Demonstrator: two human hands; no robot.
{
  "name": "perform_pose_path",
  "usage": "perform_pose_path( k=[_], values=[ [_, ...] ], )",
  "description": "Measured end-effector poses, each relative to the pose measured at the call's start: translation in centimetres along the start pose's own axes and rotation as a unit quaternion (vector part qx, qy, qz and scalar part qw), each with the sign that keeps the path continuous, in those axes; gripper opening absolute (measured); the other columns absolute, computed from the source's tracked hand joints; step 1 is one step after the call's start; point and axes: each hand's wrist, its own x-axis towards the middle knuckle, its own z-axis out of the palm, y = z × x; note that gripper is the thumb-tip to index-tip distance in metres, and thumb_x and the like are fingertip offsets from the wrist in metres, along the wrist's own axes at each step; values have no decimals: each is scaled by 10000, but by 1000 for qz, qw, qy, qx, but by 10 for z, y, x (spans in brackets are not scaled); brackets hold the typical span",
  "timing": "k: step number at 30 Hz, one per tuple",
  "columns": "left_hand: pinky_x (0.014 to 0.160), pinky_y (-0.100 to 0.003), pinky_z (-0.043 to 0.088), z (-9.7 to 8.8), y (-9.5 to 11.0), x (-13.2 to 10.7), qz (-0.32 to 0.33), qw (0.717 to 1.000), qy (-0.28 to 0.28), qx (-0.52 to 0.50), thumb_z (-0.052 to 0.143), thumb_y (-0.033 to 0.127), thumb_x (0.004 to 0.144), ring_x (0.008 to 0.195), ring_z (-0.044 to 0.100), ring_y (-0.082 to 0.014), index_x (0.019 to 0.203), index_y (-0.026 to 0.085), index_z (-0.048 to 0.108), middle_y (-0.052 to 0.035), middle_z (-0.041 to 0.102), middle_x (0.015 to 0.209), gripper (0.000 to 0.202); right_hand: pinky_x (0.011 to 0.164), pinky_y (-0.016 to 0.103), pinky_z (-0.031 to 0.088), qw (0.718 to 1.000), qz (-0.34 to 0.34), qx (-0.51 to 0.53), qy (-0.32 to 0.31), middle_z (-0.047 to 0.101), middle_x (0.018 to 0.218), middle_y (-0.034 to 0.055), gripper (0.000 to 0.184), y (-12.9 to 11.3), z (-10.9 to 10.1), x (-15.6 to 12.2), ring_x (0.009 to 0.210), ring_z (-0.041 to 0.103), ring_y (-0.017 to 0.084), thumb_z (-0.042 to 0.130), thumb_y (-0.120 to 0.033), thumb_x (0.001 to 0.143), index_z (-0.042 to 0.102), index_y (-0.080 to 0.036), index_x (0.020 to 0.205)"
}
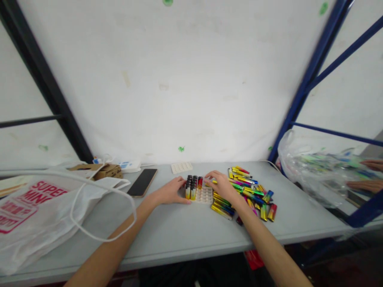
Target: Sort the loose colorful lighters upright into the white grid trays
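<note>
A white tray with round pockets (204,196) lies on the table, its left part filled with upright lighters (190,190) with black tops and shiny yellow bodies. One red lighter (200,183) stands in the column beside them. My left hand (172,191) curls round the tray's left side, thumb at the front and fingers at the back, holding it. Over the tray's back right corner is my right hand (221,184), fingers apart near the red lighter, with nothing visible in them. A loose pile of metallic coloured lighters (254,195) lies beyond it, partly hidden by my right forearm.
A phone (143,182) lies left of my left hand. Another white tray (181,167) rests by the wall. On the left are a white plastic bag (54,207), a cardboard box (109,171) and a looping white cable (133,207). At right, another person's hands are beside a clear bag (311,167).
</note>
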Motion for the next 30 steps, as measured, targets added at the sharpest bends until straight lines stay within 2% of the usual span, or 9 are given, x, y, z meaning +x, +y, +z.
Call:
perform_pose_path(
  k=[3,7,10,14,18,22,25,28,30],
  values=[
    [971,-429,509,-1,1,0,-7,1000,4,0,810,698,684,1087,611,-343,1183,167,664,-126,633,1178,743,990,341,459,996,57,-60,33,696,1127,118,175,16,-14,-8,1066,646,220,572,-205,1009,723,-156,1082],
    [976,-433,512,-1,2,0,-10,1000,4,3,812,693,679,1076,614,-342,1164,174,670,-118,635,1158,725,969,352,455,983,118,-134,-53,707,1079,128,152,32,-20,-15,1044,644,246,620,-226,973,752,-153,993],
    [978,-436,515,-1,2,0,-13,1000,6,6,819,688,669,1072,612,-340,1150,176,674,-117,633,1152,717,939,353,458,969,146,-178,-91,708,1095,127,145,31,-20,-17,1034,650,257,675,-238,936,745,-160,1037],
    [950,-425,526,-1,1,0,-9,1000,13,2,816,698,661,1045,613,-326,1126,197,679,-107,636,1147,697,925,354,459,963,146,-208,-90,691,1173,137,218,23,-22,-17,1076,645,271,693,-227,920,725,-165,1126],
    [949,-424,526,-1,2,0,-4,1000,17,-1,810,704,664,1044,616,-326,1116,196,680,-104,641,1132,693,895,368,468,954,171,-232,-87,687,1149,155,187,18,-21,-16,1055,655,288,655,-216,931,737,-151,1086],
    [959,-427,521,-3,4,-1,-5,1000,10,5,807,697,676,1054,611,-328,1113,185,673,-110,636,1142,686,877,402,466,938,187,-281,-74,673,1158,204,231,18,-10,-18,1058,655,321,524,-182,995,739,-132,1063],
    [972,-434,518,-2,4,-1,-8,1000,9,5,814,686,674,1053,614,-331,1121,183,674,-113,637,1148,687,896,410,455,942,171,-284,-60,670,1168,221,285,22,-3,-20,1088,641,329,451,-155,1020,731,-139,1064],
    [976,-436,520,0,1,-1,-2,1000,21,-1,823,686,661,1042,615,-322,1124,198,678,-107,641,1156,688,882,386,458,958,172,-231,-11,686,1158,203,292,27,-5,-18,1068,643,305,415,-204,1047,697,-152,1101],
    [970,-435,524,0,-1,0,3,1000,21,-2,824,692,658,1041,614,-318,1126,205,676,-106,641,1160,691,825,351,465,971,182,-150,39,720,1059,160,315,29,-9,-15,958,668,268,372,-264,1072,652,-156,1168]
  ],
)
